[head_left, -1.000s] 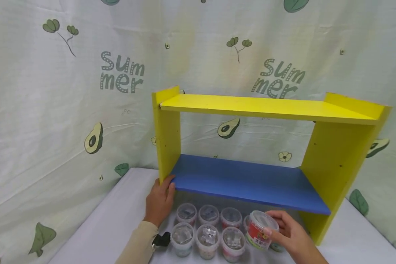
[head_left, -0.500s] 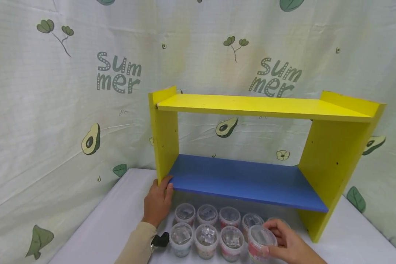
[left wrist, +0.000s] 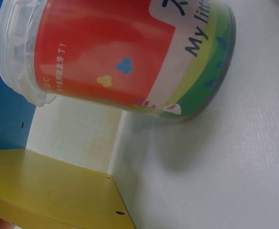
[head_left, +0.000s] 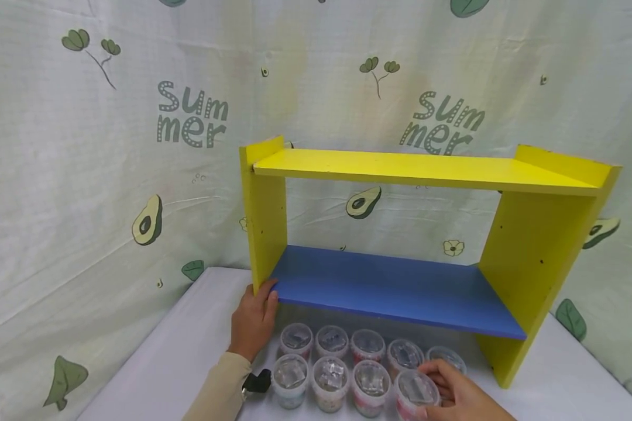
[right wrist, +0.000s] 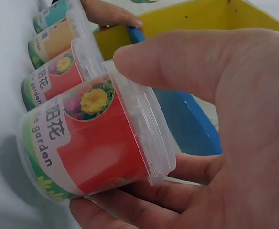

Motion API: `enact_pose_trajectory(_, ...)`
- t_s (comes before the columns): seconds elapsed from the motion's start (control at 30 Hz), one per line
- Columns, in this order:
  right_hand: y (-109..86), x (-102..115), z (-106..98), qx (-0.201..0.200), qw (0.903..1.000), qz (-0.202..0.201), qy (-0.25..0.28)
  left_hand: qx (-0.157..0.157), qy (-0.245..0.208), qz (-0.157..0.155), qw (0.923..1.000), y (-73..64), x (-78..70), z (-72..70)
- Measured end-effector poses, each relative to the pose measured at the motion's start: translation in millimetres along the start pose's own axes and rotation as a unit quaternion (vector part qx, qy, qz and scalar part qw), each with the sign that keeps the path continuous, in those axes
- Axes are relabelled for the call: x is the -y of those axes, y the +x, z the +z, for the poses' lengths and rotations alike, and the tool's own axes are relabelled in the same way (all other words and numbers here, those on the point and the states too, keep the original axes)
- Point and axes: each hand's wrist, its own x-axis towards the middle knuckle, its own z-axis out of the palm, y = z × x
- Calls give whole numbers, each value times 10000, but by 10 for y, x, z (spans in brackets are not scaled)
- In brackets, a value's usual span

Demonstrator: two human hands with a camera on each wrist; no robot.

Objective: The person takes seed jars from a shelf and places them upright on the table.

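In the head view my left hand (head_left: 253, 321) grips the front edge of the yellow left side panel (head_left: 265, 219) of a shelf unit. My right hand (head_left: 453, 394) holds a clear-lidded plastic tub (head_left: 417, 389) at the right end of the front row, thumb on the near side and fingers behind. The right wrist view shows this tub (right wrist: 106, 143) with a red flower label reading "garden", upright with its base at the white table. Several similar tubs (head_left: 330, 377) stand beside it in two rows. A red-labelled tub (left wrist: 106, 52) fills much of the left wrist view.
The shelf unit has a yellow top board (head_left: 426, 169) and a blue lower board (head_left: 395, 286); the back row of tubs stands near this blue board's front edge. Its yellow right panel (head_left: 537, 251) rises right of the tubs. A patterned curtain (head_left: 110, 175) hangs behind the table.
My right hand has lowered the tub from above the back row to the front row's right end, uncovering the back-row tubs behind it. My left hand stays on the side panel.
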Motion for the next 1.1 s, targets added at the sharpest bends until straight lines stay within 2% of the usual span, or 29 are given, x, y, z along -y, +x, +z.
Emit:
enact_pose_trajectory(0.2,17,-34,8,-235,9994,152,-213,-50,-18,45,10000,6,-4,10)
enact_pose_trajectory(0.37,36,-46,24,-204,9997,49,-143,-16,18,1,10000,7,-8,8)
enact_pose_trajectory(0.57,40,-53,44,-118,9992,-91,-360,14,89,-6,10000,-4,-4,14)
enact_pose_trajectory(0.87,47,-77,61,-363,9984,76,-439,-26,53,16,10000,-7,-1,18)
enact_pose_trajectory(1.1,29,-47,73,-396,9964,53,-748,-60,50,36,10000,8,1,11)
